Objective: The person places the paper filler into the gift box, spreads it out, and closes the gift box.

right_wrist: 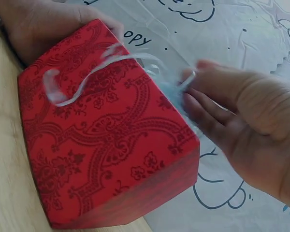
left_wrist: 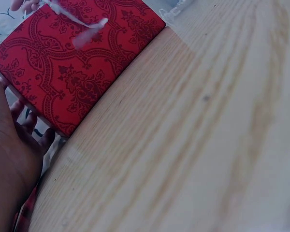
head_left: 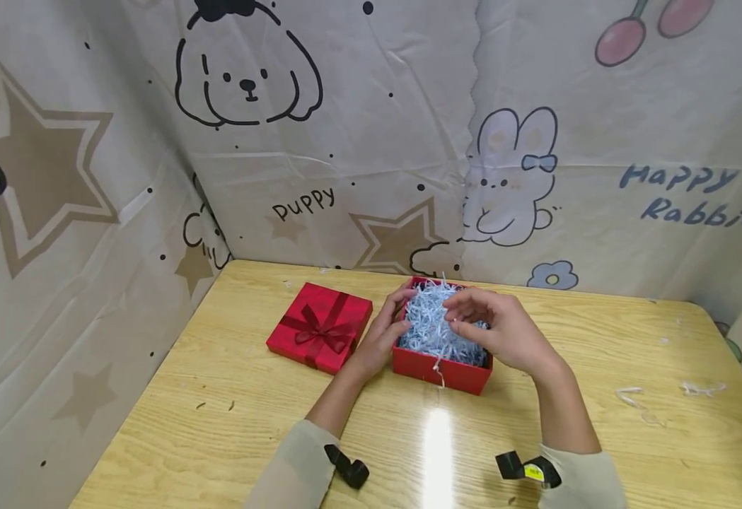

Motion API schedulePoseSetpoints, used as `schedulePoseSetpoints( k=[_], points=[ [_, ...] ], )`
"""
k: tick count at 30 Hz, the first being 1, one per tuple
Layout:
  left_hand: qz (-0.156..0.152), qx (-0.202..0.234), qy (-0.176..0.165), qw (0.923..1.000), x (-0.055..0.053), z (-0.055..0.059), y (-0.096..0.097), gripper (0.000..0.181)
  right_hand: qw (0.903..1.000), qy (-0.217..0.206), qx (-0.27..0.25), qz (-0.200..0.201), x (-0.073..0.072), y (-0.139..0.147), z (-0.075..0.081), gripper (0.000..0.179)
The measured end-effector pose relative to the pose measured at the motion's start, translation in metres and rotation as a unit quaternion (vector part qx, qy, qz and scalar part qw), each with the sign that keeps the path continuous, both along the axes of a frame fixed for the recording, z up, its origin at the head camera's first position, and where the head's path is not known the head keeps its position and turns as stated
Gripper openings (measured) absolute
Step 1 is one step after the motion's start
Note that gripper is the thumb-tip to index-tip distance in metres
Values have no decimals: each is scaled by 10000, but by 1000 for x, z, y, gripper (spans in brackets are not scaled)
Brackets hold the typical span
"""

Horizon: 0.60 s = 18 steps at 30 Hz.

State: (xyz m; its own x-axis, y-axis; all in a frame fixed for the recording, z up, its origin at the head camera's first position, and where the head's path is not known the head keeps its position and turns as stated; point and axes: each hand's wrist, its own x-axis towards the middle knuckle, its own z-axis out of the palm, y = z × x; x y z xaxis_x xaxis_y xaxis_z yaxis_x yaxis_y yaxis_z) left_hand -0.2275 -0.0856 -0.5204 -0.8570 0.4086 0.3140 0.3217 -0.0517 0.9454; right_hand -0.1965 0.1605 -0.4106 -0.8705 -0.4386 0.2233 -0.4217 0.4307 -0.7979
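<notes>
A red patterned gift box (head_left: 442,370) stands without its lid, filled with pale blue shredded paper (head_left: 437,314). My left hand (head_left: 380,332) rests along the box's left wall, thumb near the rim; the left wrist view shows its fingers against the red side (left_wrist: 63,67). Over the paper filling hovers my right hand (head_left: 498,325), fingers loosely bent and a gap between thumb and forefinger. In the right wrist view a thin pale strand (right_wrist: 188,81) shows by the blurred fingertips. One white paper shred (right_wrist: 82,89) dangles down the box's front.
The red lid (head_left: 320,329), with a dark red ribbon bow, lies left of the box beside my left forearm. Loose white shreds (head_left: 702,388) are scattered on the right of the wooden table (head_left: 218,431). A printed cloth (head_left: 358,148) hangs behind the table's far edge.
</notes>
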Motion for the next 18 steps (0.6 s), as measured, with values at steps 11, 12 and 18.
schedulePoseSetpoints(
  k=[11, 12, 18],
  points=[
    [77, -153, 79, 9998, 1, -1, 1, 57, 9510, 857, -1672, -2455, -8, 2, -3, 14],
    [83, -157, 81, 9998, 0, -1, 1, 57, 9484, 834, -1708, -2540, -8, 2, -3, 14],
    [55, -118, 56, 9999, 0, 1, 1, 58, 9768, 413, -1105, -1788, -9, 1, -5, 18]
  ],
)
